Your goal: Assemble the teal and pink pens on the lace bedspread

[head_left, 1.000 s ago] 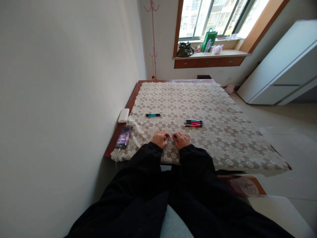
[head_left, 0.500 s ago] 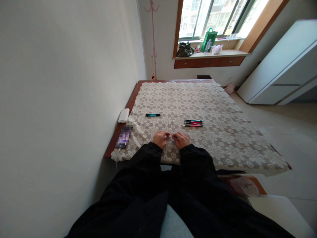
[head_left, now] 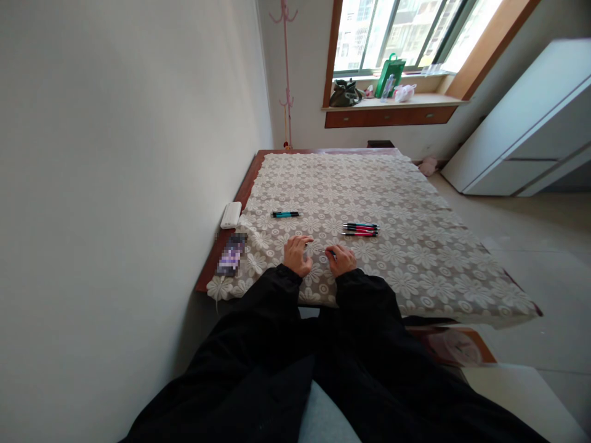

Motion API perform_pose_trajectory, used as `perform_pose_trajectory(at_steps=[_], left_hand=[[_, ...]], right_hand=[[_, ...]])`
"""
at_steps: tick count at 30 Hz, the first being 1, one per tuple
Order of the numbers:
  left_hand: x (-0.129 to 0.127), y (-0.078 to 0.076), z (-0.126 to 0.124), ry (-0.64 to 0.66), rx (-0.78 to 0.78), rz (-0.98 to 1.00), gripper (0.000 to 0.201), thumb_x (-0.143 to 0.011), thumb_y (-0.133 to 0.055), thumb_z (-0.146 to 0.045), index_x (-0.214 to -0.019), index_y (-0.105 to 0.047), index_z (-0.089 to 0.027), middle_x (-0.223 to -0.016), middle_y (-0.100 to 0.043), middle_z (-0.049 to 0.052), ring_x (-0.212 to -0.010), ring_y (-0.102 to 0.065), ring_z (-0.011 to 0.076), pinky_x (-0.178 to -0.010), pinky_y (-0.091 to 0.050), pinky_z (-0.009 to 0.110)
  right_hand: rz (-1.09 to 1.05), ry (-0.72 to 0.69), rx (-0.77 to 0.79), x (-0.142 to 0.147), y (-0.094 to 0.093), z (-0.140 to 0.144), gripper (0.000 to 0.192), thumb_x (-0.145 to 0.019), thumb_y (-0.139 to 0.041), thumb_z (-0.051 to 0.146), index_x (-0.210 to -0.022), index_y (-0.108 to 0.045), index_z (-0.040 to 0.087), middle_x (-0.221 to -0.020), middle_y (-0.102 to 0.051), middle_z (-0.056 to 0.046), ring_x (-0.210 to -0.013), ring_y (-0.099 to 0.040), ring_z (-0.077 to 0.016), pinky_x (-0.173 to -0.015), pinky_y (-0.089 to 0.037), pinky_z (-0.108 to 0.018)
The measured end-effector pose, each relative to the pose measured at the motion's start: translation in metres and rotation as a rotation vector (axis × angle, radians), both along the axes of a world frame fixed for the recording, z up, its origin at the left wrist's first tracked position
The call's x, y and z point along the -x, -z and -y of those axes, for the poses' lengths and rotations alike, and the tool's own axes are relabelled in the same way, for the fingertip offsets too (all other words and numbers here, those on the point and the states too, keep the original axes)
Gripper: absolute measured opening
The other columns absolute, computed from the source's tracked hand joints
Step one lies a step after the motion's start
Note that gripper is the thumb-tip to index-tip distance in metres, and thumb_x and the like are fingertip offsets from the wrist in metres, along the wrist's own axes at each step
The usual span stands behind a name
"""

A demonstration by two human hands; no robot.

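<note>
My left hand (head_left: 298,253) and my right hand (head_left: 342,259) rest side by side on the flowered lace cloth (head_left: 415,209) near the table's front edge. Both pinch small parts of a pen held between them; the parts are mostly hidden by my fingers, with a dark tip showing at my right fingertips. A teal and black pen (head_left: 285,214) lies beyond my left hand. Three red and black pens (head_left: 361,229) lie together beyond my right hand.
A white power bank (head_left: 231,215) and a phone (head_left: 230,253) sit on the bare wooden strip (head_left: 233,200) by the left wall. A window sill with bags (head_left: 364,91) is far back. A white cabinet (head_left: 526,129) stands at the right.
My hands have drawn slightly apart; my left hand has shifted a little forward and left, my right hand barely moved.
</note>
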State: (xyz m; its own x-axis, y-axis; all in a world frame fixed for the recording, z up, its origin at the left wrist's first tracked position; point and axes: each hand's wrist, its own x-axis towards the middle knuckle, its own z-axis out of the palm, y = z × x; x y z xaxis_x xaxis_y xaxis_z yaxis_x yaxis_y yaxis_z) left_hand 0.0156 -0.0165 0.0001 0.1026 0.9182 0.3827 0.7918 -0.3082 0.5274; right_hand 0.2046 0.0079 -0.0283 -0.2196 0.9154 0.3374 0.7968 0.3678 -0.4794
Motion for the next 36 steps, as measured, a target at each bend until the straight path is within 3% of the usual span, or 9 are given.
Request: perform_pose_trajectory(at_steps=[4,10,17,25,28,33,36], left_hand=[[-0.002,0.004,-0.002,-0.086,0.055,-0.062,0.056,-0.073,-0.059,-0.011,-0.128,-0.058,-0.023,-0.139,-0.055,0.006,-0.133,-0.039,0.0288,-0.113,-0.03,0.045],[-0.002,0.014,-0.006,-0.158,0.083,-0.103,0.019,-0.086,-0.058,-0.022,-0.101,-0.07,-0.024,-0.13,-0.061,0.006,-0.127,-0.042,0.0295,-0.105,-0.035,0.048],[0.0,0.012,-0.007,-0.218,0.078,-0.032,0.04,-0.081,-0.052,-0.007,-0.113,-0.068,-0.024,-0.125,-0.064,0.005,-0.119,-0.048,0.0255,-0.102,-0.039,0.04],[-0.002,0.007,-0.005,-0.272,0.14,-0.046,0.019,-0.088,-0.057,-0.018,-0.097,-0.072,-0.027,-0.124,-0.062,0.007,-0.122,-0.045,0.0309,-0.101,-0.037,0.05],[-0.002,0.006,-0.005,-0.244,0.115,-0.052,0.019,-0.087,-0.058,-0.017,-0.096,-0.071,-0.027,-0.124,-0.063,0.006,-0.126,-0.043,0.03,-0.104,-0.034,0.05],[-0.001,0.006,-0.005,-0.067,0.105,-0.075,0.017,-0.09,-0.058,-0.021,-0.101,-0.07,-0.028,-0.109,-0.069,0.004,-0.117,-0.051,0.0252,-0.106,-0.032,0.047],[0.0,0.006,-0.005,-0.063,0.101,-0.08,0.017,-0.089,-0.059,-0.02,-0.101,-0.069,-0.027,-0.109,-0.069,0.004,-0.117,-0.051,0.0246,-0.105,-0.033,0.045]], right_hand=[[-0.011,0.049,-0.005,0.0,0.0,0.001,0.022,-0.096,-0.048,0.032,-0.094,-0.068,0.021,-0.098,-0.069,-0.007,-0.095,-0.059,-0.0207,-0.083,-0.032,-0.033],[-0.016,0.08,-0.006,-0.001,0.001,0.0,0.022,-0.096,-0.049,0.033,-0.096,-0.067,0.02,-0.1,-0.068,-0.007,-0.095,-0.057,-0.0206,-0.085,-0.031,-0.033],[0.039,0.067,-0.011,0.0,0.001,0.001,0.02,-0.096,-0.05,0.031,-0.093,-0.067,0.02,-0.098,-0.068,-0.008,-0.094,-0.056,-0.0217,-0.083,-0.03,-0.034],[0.089,0.036,0.002,0.001,0.0,0.002,0.019,-0.096,-0.051,0.031,-0.095,-0.068,0.023,-0.1,-0.069,-0.006,-0.095,-0.057,-0.0211,-0.083,-0.031,-0.034],[0.11,0.023,0.007,0.001,0.0,0.002,0.019,-0.096,-0.051,0.032,-0.095,-0.068,0.023,-0.099,-0.068,-0.006,-0.095,-0.057,-0.021,-0.083,-0.031,-0.034],[0.11,0.015,0.035,0.001,0.002,0.001,0.018,-0.096,-0.052,0.032,-0.096,-0.067,0.023,-0.1,-0.069,-0.004,-0.095,-0.058,-0.0202,-0.083,-0.031,-0.033],[0.12,0.018,0.04,0.001,0.002,0.0,0.018,-0.096,-0.052,0.031,-0.096,-0.068,0.022,-0.1,-0.069,-0.005,-0.095,-0.059,-0.0202,-0.083,-0.031,-0.033]])
